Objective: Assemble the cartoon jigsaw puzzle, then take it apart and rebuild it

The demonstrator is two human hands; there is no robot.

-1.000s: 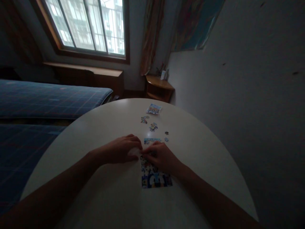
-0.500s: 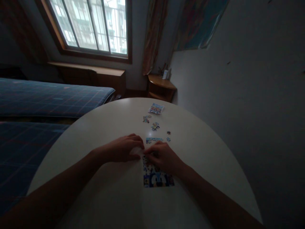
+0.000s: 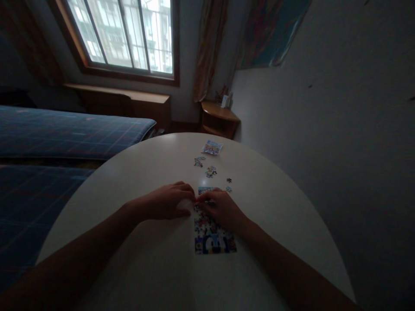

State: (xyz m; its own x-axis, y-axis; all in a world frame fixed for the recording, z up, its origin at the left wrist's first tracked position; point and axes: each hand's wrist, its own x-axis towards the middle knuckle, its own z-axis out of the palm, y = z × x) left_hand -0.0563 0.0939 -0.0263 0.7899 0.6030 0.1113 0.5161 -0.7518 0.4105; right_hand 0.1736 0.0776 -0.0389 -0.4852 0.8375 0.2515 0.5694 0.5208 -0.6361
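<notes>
- The jigsaw puzzle (image 3: 215,244), partly hidden by the right hand, lies flat on the round white table (image 3: 279,216), in front of the person.
- The left hand (image 3: 171,201) rests at its left edge, fingers curved, thumb spread apart from them; I cannot tell whether the fingertips hold anything.
- The right hand (image 3: 223,208) reaches over the puzzle, thumb and forefinger drawn close together beside the left fingertips; whether a piece is pinched there is too dark and small to tell.
- Beyond the hands lie a left piece cluster (image 3: 199,162), a middle piece cluster (image 3: 211,172), a dark loose piece (image 3: 229,180) and a light-blue loose piece (image 3: 228,189), with a printed packet (image 3: 212,147) farther off.
- Uneven pressure from the fingertips could, I judge, lift or skew the left edge, since nothing visible frames it there.
- The right palm, low over the middle, might drag neighbouring pieces out of line.
- The light-blue piece sits near the right knuckles; a careless sweep could knock it away.
- Dim light and hand shadow make a misfit easy to overlook.
</notes>
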